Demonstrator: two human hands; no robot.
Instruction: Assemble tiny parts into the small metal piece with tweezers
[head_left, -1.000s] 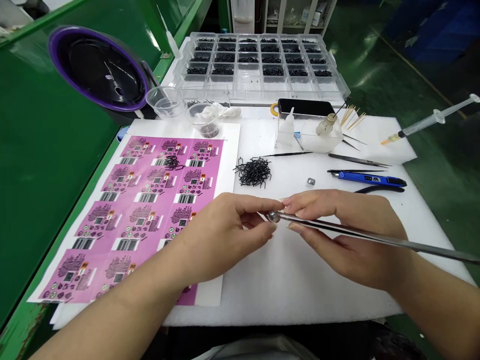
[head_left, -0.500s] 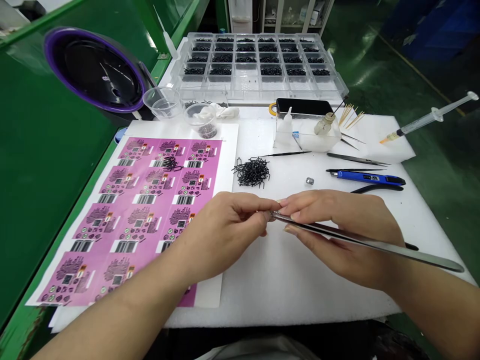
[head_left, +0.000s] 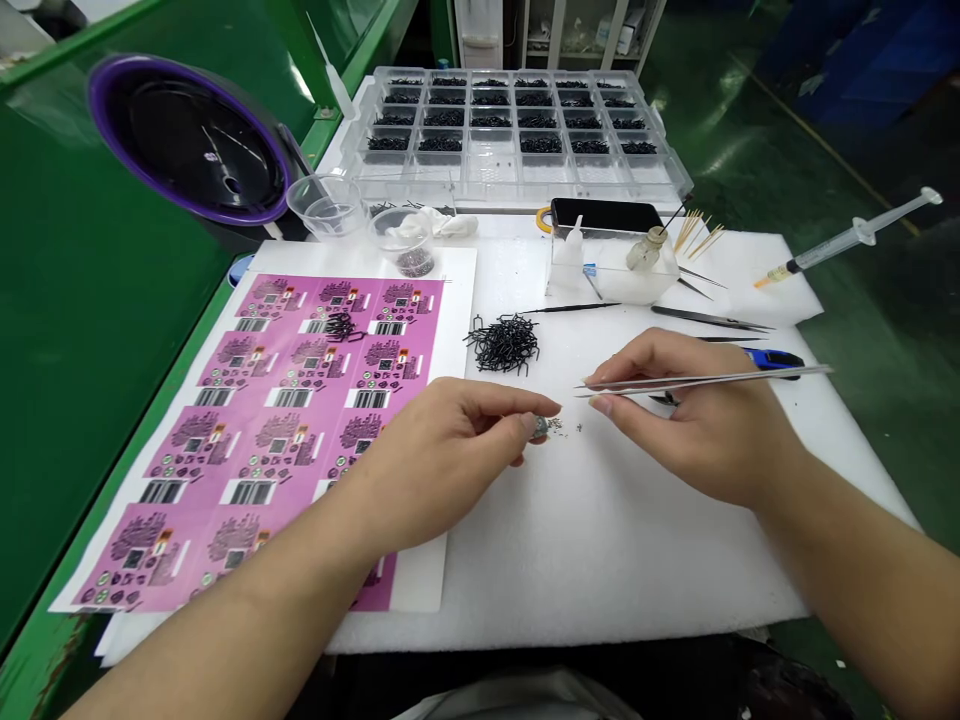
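My left hand is closed, with a small grey, shiny piece pinched between thumb and forefinger; most of it is hidden by the fingers. Tiny bits lie on the white foam board just right of that piece. My right hand grips a pair of metal tweezers, held nearly level with the slightly parted tips pointing left. Those tips are apart from the grey piece, a little above and right of it. Beyond my hands lies a heap of bent black pins.
On the left a pink printed sheet carries a smaller pin pile. A compartment box of black pieces stands at the back. Plastic cups, a clear holder, a syringe and a blue cutter surround the work.
My right hand has moved away from the left fingertips, up and right, and the tweezers have swung nearly level with their tips showing. The grey piece and tiny bits are uncovered. My left hand barely moved.
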